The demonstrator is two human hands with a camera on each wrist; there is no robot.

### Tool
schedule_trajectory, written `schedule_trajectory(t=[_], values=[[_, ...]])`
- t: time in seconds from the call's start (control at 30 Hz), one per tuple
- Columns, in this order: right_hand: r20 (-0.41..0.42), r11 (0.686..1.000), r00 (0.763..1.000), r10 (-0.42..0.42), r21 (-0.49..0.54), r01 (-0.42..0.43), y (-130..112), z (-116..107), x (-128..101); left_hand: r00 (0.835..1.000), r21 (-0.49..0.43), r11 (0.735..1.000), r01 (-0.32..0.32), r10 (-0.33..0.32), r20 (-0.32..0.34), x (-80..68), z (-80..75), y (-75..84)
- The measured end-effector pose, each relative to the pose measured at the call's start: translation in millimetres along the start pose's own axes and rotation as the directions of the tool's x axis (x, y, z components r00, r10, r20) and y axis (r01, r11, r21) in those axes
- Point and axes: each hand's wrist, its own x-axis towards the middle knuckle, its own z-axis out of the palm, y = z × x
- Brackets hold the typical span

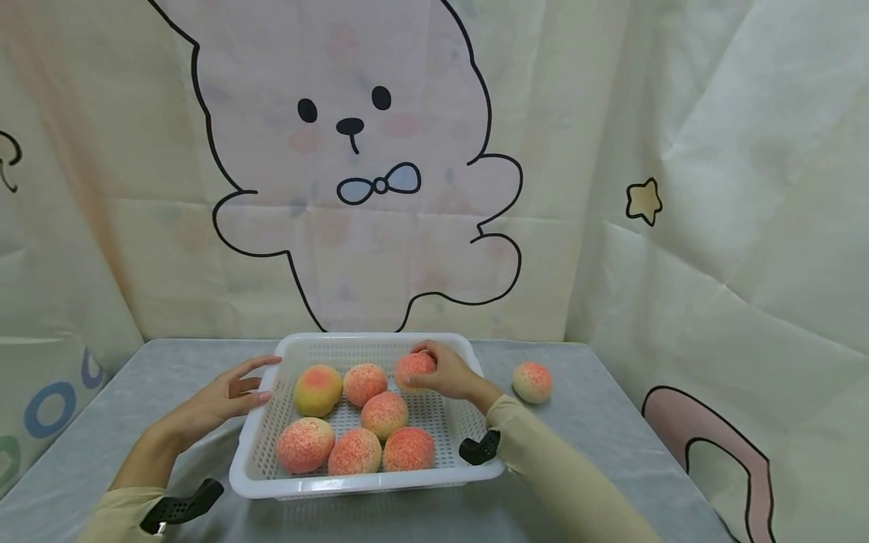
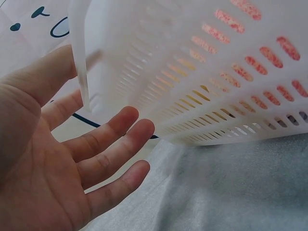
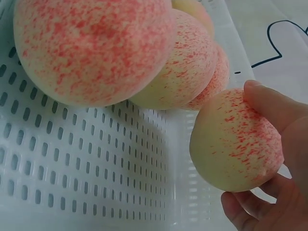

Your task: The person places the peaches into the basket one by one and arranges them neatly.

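Note:
My right hand (image 1: pixel 448 371) grips a red-speckled peach (image 3: pixel 236 139) over the back right of a white plastic basket (image 1: pixel 366 488), thumb on one side and fingers on the other. Inside the basket lie several more peaches (image 1: pixel 384 415), one of them yellower (image 1: pixel 317 391) than the rest. At the basket's left side is my left hand (image 1: pixel 227 392), its fingers spread and fairly straight, touching the rim. In the left wrist view the rim partly hides the thumb tip, while the lower fingers (image 2: pixel 115 161) extend beside the slotted wall.
One pale peach with a red blush (image 1: pixel 532 382) lies on the grey cloth-covered table (image 1: pixel 570 437), right of the basket. Behind the table hangs a cream curtain (image 1: pixel 543 98) with a cartoon bear. Black bands (image 1: pixel 182 507) are on both wrists.

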Motion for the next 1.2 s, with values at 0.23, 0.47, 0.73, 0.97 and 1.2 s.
schedule_trajectory(t=[0.23,0.47,0.73,0.97,1.2], values=[[0.012,1.000,1.000,-0.015,-0.021,0.015,1,-1,1,1.000,0.000,1.000,-0.011,0.011,0.003,2.8,-2.9,4.0],[0.063,0.999,0.998,-0.013,-0.047,0.015,12,5,-6,0.996,-0.068,0.996,-0.056,0.060,0.062,2.7,0.6,-4.1],[0.105,0.997,0.994,-0.022,-0.066,0.029,17,11,-15,0.997,-0.086,0.996,-0.028,0.034,0.075,1.6,7.7,-8.9],[0.085,0.996,0.995,-0.044,-0.077,0.050,11,8,-8,0.997,-0.077,0.996,-0.034,0.039,0.062,1.2,1.2,-5.7],[0.104,0.998,0.994,-0.020,-0.049,0.025,7,6,-3,0.997,-0.069,0.997,-0.041,0.045,0.060,-1.6,-3.7,-2.6]])
